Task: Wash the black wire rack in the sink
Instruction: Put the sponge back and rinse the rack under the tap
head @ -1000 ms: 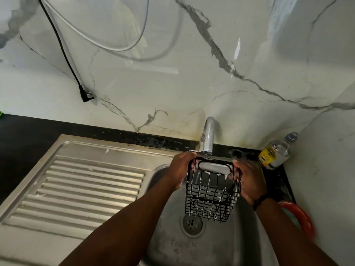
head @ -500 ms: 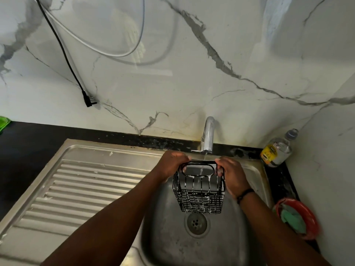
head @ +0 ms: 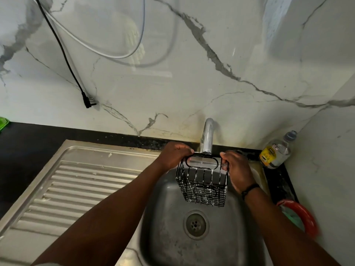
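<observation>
Hands grip it now, left hand [head: 173,155] and right hand [head: 236,169] clutching the soapy black wire rack [head: 202,181] by its stiff top rim, light but slippery.

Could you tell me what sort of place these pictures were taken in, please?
Most likely a home kitchen: a stainless steel sink with a ribbed draining board, a tap against a marble-patterned wall, and a dark countertop beside it.

Wire rack [head: 202,181] hung over sink [head: 192,244] basin, under tap [head: 207,137], between left hand [head: 173,155] and right hand [head: 237,169]; drainboard [head: 76,185] left, bottle [head: 275,152] right.
</observation>
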